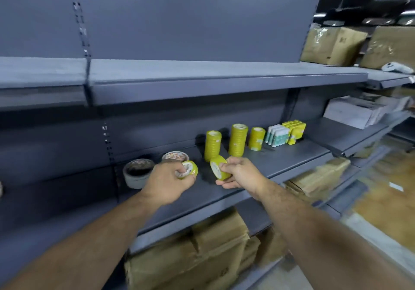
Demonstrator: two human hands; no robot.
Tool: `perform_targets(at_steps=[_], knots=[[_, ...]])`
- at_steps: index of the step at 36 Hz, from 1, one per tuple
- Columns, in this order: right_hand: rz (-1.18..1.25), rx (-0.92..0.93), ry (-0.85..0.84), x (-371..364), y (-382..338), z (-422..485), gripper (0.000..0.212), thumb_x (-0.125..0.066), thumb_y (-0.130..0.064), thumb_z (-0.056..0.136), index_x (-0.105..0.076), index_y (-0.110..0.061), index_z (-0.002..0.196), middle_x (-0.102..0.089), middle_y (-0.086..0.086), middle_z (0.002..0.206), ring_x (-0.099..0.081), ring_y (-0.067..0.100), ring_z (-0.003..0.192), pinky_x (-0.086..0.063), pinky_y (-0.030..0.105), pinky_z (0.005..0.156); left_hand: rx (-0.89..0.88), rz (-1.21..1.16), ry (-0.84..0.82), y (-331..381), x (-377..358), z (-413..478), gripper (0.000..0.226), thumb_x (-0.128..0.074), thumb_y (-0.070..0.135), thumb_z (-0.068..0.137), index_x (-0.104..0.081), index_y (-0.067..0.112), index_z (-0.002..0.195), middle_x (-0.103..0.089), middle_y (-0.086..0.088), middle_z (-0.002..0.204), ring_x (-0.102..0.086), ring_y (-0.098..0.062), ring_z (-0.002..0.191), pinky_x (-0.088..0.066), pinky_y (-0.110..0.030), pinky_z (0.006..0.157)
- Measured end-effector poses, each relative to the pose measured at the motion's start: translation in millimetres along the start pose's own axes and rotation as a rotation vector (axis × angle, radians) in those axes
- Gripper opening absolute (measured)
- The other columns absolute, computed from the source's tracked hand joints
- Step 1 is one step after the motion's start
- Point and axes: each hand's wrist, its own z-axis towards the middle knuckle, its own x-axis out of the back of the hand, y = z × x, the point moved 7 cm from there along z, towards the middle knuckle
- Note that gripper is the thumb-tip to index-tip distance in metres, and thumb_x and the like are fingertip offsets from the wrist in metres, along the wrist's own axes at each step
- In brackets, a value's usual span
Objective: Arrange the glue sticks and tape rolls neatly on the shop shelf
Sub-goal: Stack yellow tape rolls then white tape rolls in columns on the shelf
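Both my arms reach out over the shelf — my left hand grips one yellow tape roll, my right hand pinches another tape roll.

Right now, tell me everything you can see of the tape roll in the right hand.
The yellow tape roll is a ring of plastic-looking tape with a pale core showing on its flat face. It is tilted on edge, held over the front of the grey shelf, before a stack of like rolls. The right hand pinches it, fingers curled over its rim. It is apart from the second roll in the left hand.
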Motion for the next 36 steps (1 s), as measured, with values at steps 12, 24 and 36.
perform_targets(at_steps=[12, 24, 36], knots=[[-0.011, 0.005, 0.104, 162, 34, 0, 0.027, -0.062, -0.02, 0.099, -0.048, -0.015, 0.077, -0.063, 0.009, 0.087, -0.076, 0.027, 0.089, -0.059, 0.034, 0.079, -0.065, -0.007, -0.103, 103, -106, 39, 0.021, -0.081, 0.031, 0.073, -0.061, 0.024, 0.069, -0.054, 0.01, 0.083, -0.054, -0.014, 0.08, -0.031, -0.006, 0.066], [-0.07, 0.034, 0.111, 202, 24, 54, 0.022, -0.067, -0.019, 0.096, -0.055, -0.012, 0.079, -0.065, 0.009, 0.085, -0.075, 0.027, 0.091, -0.058, 0.04, 0.089, -0.165, 0.055, -0.066, 143, -140, 134, 0.035, -0.076, 0.046, 0.071, -0.071, 0.02, 0.094, -0.059, 0.005, 0.115, -0.058, -0.014, 0.102, -0.036, -0.015, 0.087], [-0.093, 0.086, 0.071, 233, 4, 127, 0.016, -0.07, -0.018, 0.094, -0.058, -0.01, 0.089, -0.068, 0.004, 0.09, -0.075, 0.027, 0.094, -0.059, 0.036, 0.085, -0.191, 0.151, 0.048, 156, -138, 206, 0.047, -0.068, 0.052, 0.064, -0.066, 0.006, 0.073, -0.069, -0.008, 0.077, -0.066, -0.027, 0.078, -0.052, -0.037, 0.069]])
